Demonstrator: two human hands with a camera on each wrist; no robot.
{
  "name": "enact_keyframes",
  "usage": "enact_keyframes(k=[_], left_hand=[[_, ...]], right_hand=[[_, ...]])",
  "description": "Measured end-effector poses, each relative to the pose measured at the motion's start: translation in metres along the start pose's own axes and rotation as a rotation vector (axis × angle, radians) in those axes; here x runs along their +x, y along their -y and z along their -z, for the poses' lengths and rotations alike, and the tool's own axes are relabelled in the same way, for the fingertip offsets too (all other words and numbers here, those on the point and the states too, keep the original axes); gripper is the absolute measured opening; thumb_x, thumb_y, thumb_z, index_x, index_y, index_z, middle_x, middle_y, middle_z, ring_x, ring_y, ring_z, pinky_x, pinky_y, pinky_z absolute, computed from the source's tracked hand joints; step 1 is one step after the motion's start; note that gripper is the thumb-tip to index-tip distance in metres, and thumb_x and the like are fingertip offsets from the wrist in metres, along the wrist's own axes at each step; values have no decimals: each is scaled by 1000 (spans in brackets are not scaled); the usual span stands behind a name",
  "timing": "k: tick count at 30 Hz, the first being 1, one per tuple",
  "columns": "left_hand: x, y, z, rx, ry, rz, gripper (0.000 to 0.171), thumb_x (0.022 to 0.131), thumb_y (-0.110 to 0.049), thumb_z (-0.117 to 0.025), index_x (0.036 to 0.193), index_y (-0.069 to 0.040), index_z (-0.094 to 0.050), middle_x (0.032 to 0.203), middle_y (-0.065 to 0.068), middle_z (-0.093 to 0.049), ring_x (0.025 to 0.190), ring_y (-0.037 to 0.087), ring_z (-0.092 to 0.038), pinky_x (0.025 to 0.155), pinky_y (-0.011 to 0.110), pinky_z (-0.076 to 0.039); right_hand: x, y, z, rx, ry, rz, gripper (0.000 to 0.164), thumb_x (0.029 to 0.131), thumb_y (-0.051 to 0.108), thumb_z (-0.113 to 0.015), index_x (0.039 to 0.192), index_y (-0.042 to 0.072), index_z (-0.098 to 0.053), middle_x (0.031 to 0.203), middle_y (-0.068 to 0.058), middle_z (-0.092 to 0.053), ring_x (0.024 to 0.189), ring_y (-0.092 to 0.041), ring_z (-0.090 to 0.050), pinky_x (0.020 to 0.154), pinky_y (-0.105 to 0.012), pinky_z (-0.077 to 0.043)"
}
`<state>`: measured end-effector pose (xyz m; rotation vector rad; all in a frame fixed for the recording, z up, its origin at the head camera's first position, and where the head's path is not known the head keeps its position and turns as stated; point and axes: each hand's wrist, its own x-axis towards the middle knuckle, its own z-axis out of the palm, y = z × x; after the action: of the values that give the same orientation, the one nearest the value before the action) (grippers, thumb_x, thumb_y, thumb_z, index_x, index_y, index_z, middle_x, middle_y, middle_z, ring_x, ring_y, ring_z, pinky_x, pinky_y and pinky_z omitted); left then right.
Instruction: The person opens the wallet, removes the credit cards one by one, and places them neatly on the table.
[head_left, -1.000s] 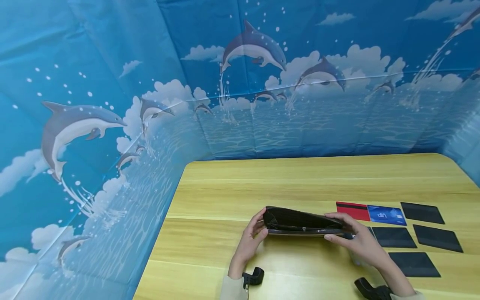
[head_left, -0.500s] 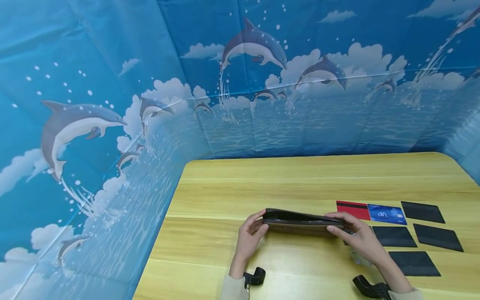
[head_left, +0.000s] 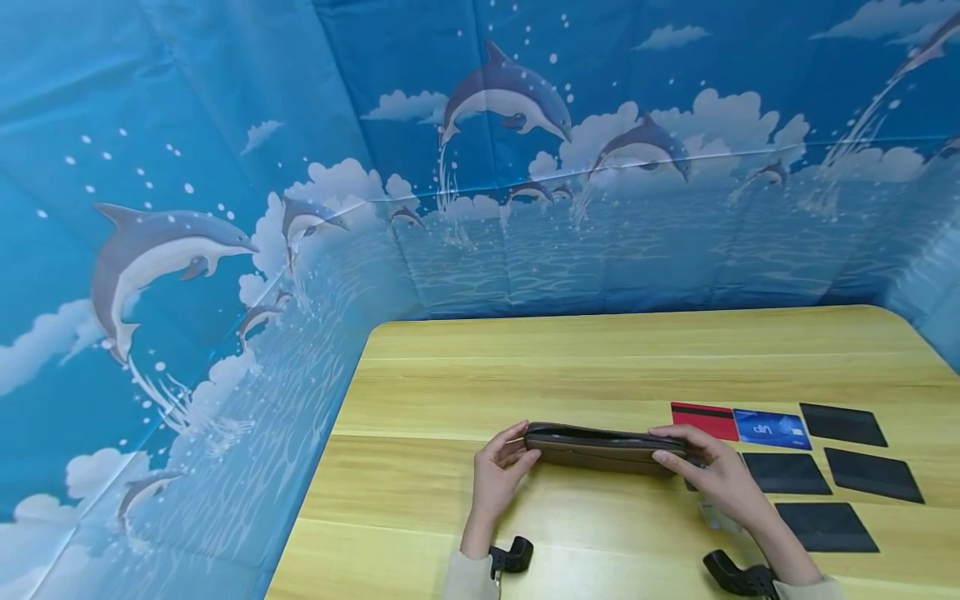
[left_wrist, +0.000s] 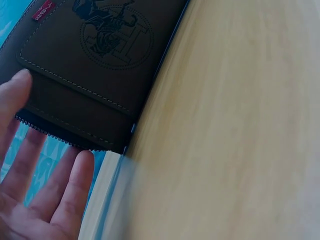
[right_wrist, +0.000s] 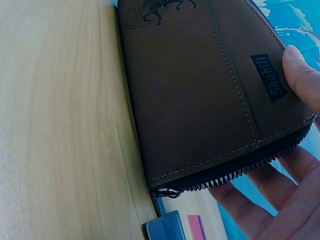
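Note:
A brown zip wallet (head_left: 600, 451) is held up between both hands over the table, its long zipped side partly parted along the top. My left hand (head_left: 498, 483) grips its left end, thumb on the front face. At the other end my right hand (head_left: 722, 483) pinches the wallet, thumb in front and fingers behind. Stitching and a stamped horse emblem show on the wallet (left_wrist: 80, 60) in the left wrist view. In the right wrist view, the wallet (right_wrist: 200, 95) has a dark label, and zip teeth run along its end with the zip pull at the lower corner.
Right of the hands lie a red card (head_left: 705, 421), a blue card (head_left: 772, 429) and several black cards (head_left: 827, 527) on the wooden table (head_left: 420, 500). A pale, see-through item (head_left: 712, 514) sits partly hidden by the right wrist. A blue dolphin sheet (head_left: 360, 250) hangs behind.
The wallet has tilted so its front face now shows more, and its mouth has narrowed from a wide gap to a thin one. Both hands keep their hold at the ends.

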<state>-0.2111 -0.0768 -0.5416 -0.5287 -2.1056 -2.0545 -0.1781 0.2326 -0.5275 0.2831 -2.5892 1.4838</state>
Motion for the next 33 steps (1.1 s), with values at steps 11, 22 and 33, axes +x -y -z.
enact_keyframes(k=[11,22,33], left_hand=[[0,0,-4,19,-58,4,33,79,4,-73,110,10,-64,106,22,-64,90,44,-63,75,43,-54],[-1,-1,-5,92,-59,43,31,78,4,-74,107,8,-66,102,20,-65,87,37,-64,78,43,-53],[-2,-2,-7,166,-50,97,31,75,10,-74,104,8,-66,100,20,-66,86,33,-65,78,40,-53]], right_hand=[[-1,-7,1,-128,-41,28,53,77,26,-80,125,13,-63,120,-9,-63,100,-8,-60,73,-21,-51],[0,-16,-2,-290,8,9,48,73,20,-83,114,4,-64,93,-3,-68,88,-27,-64,74,-45,-51],[-2,-16,-6,-306,-84,53,41,65,13,-87,98,12,-62,76,9,-62,64,-6,-55,52,-25,-42]])
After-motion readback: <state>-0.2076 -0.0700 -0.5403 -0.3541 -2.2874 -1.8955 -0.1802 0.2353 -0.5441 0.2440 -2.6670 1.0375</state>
